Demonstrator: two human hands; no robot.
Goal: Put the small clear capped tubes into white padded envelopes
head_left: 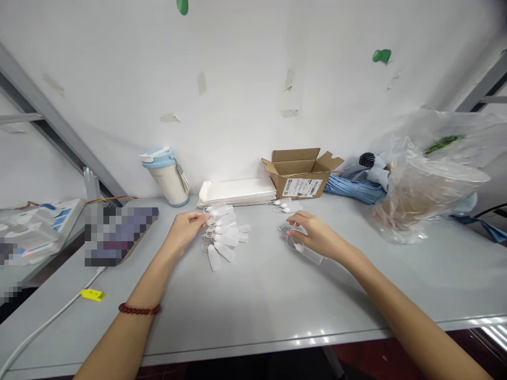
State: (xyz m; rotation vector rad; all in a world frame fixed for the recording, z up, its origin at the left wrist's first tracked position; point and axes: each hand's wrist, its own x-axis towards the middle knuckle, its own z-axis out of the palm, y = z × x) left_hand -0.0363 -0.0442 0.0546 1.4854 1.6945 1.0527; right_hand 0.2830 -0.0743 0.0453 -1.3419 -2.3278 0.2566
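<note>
Several small translucent white tags [225, 240] with thin string loops lie fanned in an overlapping pile on the grey table. My left hand [186, 229] is at the pile's left edge, its thumb and fingers pinched together by the string ends; what lies between the fingertips is hidden. To the right, my right hand [315, 232] hovers low with thumb and fingers apart. Beneath it lies a single tag [311, 254], its string looping near the fingertips. A few more tags [285, 205] rest just beyond that hand, before the cardboard box.
Against the wall stand a cream tumbler [168, 179], a stack of white flat packs [241, 191] and an open cardboard box [303, 179]. Blue cloth [356, 187] and a plastic-wrapped roll [420, 195] sit right. A phone [122, 237] with a white cable [51, 322] lies left.
</note>
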